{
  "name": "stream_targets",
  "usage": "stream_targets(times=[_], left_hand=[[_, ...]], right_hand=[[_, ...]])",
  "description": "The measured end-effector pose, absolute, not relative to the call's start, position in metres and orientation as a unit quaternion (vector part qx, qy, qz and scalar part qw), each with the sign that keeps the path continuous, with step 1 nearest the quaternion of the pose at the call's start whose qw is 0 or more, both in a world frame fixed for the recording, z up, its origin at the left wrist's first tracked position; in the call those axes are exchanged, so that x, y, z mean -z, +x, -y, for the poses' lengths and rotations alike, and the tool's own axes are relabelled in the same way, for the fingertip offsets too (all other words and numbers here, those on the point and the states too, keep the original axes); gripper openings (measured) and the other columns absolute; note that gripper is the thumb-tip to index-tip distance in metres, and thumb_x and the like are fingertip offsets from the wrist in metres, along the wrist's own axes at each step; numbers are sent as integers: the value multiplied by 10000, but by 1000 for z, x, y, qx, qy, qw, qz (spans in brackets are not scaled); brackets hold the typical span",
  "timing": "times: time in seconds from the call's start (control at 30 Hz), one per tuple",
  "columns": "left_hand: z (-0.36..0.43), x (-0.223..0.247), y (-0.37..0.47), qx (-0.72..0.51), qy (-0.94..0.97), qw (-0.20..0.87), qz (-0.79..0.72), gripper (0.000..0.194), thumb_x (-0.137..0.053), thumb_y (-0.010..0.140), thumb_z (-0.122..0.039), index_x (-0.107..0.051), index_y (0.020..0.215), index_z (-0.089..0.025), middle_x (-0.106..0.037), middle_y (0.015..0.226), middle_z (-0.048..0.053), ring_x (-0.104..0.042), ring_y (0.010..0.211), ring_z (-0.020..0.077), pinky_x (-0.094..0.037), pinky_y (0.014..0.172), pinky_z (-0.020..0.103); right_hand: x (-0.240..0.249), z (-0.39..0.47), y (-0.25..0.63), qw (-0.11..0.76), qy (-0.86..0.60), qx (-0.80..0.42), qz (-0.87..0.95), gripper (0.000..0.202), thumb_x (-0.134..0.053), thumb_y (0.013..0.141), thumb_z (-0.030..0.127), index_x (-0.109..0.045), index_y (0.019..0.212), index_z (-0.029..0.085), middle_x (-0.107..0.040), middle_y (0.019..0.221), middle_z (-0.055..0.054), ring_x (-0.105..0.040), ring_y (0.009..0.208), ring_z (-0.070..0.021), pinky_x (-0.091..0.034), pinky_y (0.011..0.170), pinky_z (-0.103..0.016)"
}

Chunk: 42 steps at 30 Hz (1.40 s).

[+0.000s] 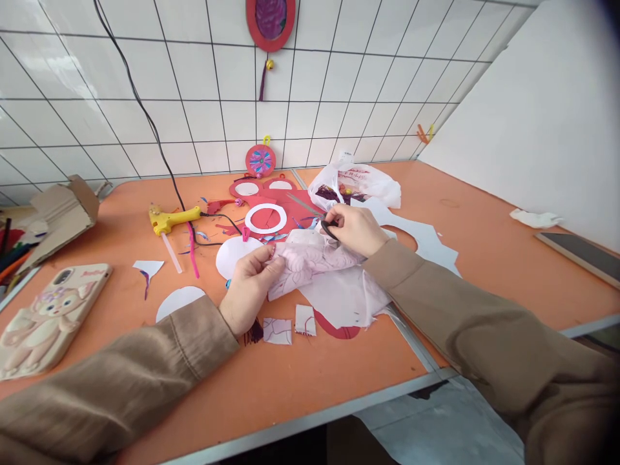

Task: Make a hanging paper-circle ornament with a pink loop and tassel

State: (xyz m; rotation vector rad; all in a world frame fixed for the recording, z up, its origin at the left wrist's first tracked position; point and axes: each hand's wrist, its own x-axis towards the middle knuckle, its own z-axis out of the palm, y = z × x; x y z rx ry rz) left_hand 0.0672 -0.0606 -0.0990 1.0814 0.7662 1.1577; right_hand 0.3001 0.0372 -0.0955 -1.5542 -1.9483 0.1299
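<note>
My left hand [255, 279] pinches the edge of a thin pale pink fabric [310, 261] with faint line patterns, bunched in front of me. By their black handles, my right hand [356, 227] grips a pair of scissors [305, 205], blades pointing away to the upper left over red paper. The fabric spreads below both hands, and its lower part lies on the table. Two small patterned fabric squares [278, 330] lie just below it, beside a dark tassel [254, 332]. A white paper ring [265, 219] rests beyond the fabric.
A yellow glue gun [173, 219] with a black cord lies at the left, near a phone in a bear case [55, 316]. A white plastic bag [378, 184] stands at the back. White paper scraps [431, 244] lie right. A cardboard box [62, 213] is far left.
</note>
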Motion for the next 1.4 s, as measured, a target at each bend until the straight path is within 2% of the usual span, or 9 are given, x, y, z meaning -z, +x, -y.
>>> stream_targets(times=[0.2, 0.37, 0.5, 0.6, 0.77, 0.87, 1.0, 1.17, 1.4], left_hand=[[64, 98, 71, -426, 491, 675, -349, 308, -770, 716, -421, -626, 680, -151, -606, 639, 9, -566, 595, 128, -455, 591, 253], [53, 103, 69, -505, 402, 677, -353, 284, -790, 690, -386, -647, 745, -147, -638, 676, 11, -574, 594, 119, -458, 582, 237], [45, 99, 67, -586, 357, 628, -367, 260, -805, 645, -343, -631, 699, -157, -625, 662, -7, -571, 608, 121, -461, 586, 239], [42, 94, 65, -600, 359, 621, -356, 245, -804, 626, -318, -633, 679, -151, -612, 651, -7, -545, 589, 106, -448, 568, 226], [38, 73, 58, -431, 545, 629, -348, 240, -749, 717, -363, -663, 681, -142, -551, 589, -3, -456, 525, 91, -365, 484, 214], [31, 53, 49, -345, 665, 572, -334, 201, -747, 718, -302, -646, 622, -156, -541, 601, 3, -464, 567, 113, -379, 508, 232], [26, 43, 44, -374, 669, 539, -350, 216, -671, 785, -298, -600, 639, -156, -486, 607, -12, -437, 568, 102, -357, 522, 230], [31, 59, 50, -310, 667, 584, -343, 218, -643, 816, -354, -632, 798, -137, -589, 712, 13, -551, 676, 140, -447, 627, 265], [50, 59, 60, -284, 700, 567, -327, 150, -567, 848, -308, -586, 828, -161, -539, 727, -1, -522, 717, 151, -438, 656, 284]], right_hand=[[76, -4, 280, 455, -436, -306, 714, 312, -749, 625, 405, -515, 728, 226, -712, 791, -34, -585, 576, -150, -471, 523, -288], [66, 41, 265, 269, -260, -430, 822, 160, -653, 752, 336, -548, 723, 218, -669, 704, -15, -642, 584, -132, -433, 444, -214], [68, 50, 255, 161, -192, -345, 904, 87, -567, 766, 203, -567, 683, 228, -627, 636, 31, -531, 509, -75, -417, 483, -194], [68, 46, 250, 125, -231, -299, 917, 92, -581, 743, 177, -611, 685, 242, -672, 766, 4, -596, 650, -108, -487, 608, -206], [73, 40, 253, 118, -212, -267, 933, 124, -606, 817, 191, -715, 854, 237, -709, 1004, -48, -680, 919, -173, -544, 844, -251], [80, 39, 257, 124, -179, -183, 959, 172, -577, 874, 201, -729, 955, 210, -719, 1053, -67, -694, 930, -185, -558, 807, -269], [86, 41, 258, 233, -149, -65, 959, 130, -582, 909, 262, -699, 959, 234, -740, 898, -38, -676, 702, -143, -504, 563, -244], [86, 42, 251, 493, -178, 16, 852, 155, -638, 875, 142, -634, 1010, 216, -641, 756, -13, -576, 607, -102, -501, 559, -224], [90, 34, 248, 461, -170, 81, 867, 142, -609, 898, 144, -642, 1031, 182, -657, 847, -59, -643, 781, -149, -561, 678, -280]])
